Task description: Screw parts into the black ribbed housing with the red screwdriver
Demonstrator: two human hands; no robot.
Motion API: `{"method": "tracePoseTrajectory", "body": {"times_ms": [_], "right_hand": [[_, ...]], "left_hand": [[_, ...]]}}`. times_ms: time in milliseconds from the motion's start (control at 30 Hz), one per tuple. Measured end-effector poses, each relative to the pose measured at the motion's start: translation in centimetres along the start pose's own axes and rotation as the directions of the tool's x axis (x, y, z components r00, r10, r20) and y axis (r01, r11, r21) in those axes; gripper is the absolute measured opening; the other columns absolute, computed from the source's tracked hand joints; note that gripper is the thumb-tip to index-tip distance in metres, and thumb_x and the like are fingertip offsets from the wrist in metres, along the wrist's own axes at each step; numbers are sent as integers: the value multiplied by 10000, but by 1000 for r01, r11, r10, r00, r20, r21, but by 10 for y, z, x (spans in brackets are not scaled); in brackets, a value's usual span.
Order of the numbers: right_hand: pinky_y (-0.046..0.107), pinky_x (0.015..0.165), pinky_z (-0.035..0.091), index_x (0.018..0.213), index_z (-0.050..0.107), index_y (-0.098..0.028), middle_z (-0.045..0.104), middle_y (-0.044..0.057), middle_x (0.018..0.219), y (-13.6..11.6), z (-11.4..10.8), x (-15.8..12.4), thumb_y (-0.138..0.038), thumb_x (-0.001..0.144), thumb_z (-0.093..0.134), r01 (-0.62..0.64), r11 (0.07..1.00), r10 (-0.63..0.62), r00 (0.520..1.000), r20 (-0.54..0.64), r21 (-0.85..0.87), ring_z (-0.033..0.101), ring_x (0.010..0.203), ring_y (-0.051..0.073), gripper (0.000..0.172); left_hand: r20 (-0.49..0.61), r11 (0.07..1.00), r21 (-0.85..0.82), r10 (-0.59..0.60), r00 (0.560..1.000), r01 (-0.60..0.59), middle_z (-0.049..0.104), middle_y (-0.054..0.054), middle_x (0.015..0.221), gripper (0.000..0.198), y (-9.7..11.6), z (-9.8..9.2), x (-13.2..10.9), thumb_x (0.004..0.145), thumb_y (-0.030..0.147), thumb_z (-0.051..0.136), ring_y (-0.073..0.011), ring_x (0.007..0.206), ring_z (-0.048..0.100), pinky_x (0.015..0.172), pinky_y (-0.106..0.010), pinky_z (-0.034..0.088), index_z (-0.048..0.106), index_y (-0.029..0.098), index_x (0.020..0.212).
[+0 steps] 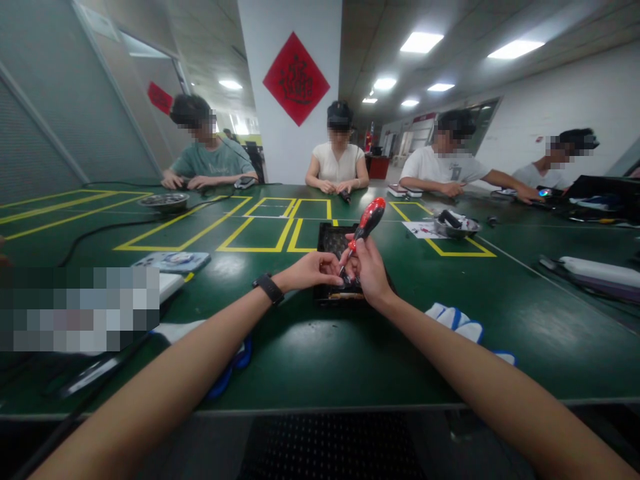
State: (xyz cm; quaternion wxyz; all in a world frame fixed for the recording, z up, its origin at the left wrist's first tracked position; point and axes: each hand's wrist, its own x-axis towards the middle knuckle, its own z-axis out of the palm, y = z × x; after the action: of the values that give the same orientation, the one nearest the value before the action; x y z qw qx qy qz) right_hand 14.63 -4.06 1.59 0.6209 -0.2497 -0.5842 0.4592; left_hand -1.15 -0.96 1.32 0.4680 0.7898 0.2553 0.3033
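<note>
A screwdriver (371, 217) with a red and black handle is gripped in my right hand (371, 270). It is tilted, handle up to the right and shaft pointing down to the left. My left hand (321, 269), with a dark watch on the wrist, is closed in a pinch by the screwdriver's tip. Whatever small piece sits between those fingers is too hidden to name. Both hands are over a black tray (327, 233) on the green table, and they cover much of its inside. Dark parts show at the tip, too small to make out.
Metal bowls stand at left (163, 202) and right (457, 229), the right one on a paper sheet. White and blue gloves (455, 321) lie beside my right forearm; another glove (240, 353) is under my left. A patterned phone (173, 261) lies left. Several people sit opposite.
</note>
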Motion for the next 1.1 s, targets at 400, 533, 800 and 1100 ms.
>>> {"method": "tracePoseTrajectory", "body": {"times_ms": [400,533,800,1100], "right_hand": [[166,394,364,1037,441,-229,568,-50,663,-1,-4,4,-461,834,435,-50,996,48,998,32,72,424,382,34,308],[171,414,380,1012,463,-215,578,-44,672,-4,-7,9,-449,808,487,-46,999,45,998,44,12,468,411,40,312],[185,486,416,939,479,-198,593,-28,688,-19,-20,20,-471,806,484,98,982,-113,990,-86,-162,513,486,54,304],[190,468,417,863,464,-194,585,-35,638,-7,-37,27,-500,785,495,74,930,-120,987,-107,-360,518,464,62,317]], "left_hand": [[16,1000,11,24,1000,-25,647,-53,769,283,-1,-1,-1,709,335,658,-111,692,591,678,-239,466,624,99,862],[-44,999,24,27,999,-26,642,-46,730,272,-5,0,0,690,333,675,-105,651,585,624,-222,459,621,96,813],[-222,997,74,43,974,-27,633,-63,857,354,-7,5,2,813,389,511,-126,738,585,561,-207,457,579,135,1050],[-442,965,261,128,888,-9,593,-15,752,246,-14,18,5,820,338,489,-104,649,528,593,-212,427,609,155,931]]}}
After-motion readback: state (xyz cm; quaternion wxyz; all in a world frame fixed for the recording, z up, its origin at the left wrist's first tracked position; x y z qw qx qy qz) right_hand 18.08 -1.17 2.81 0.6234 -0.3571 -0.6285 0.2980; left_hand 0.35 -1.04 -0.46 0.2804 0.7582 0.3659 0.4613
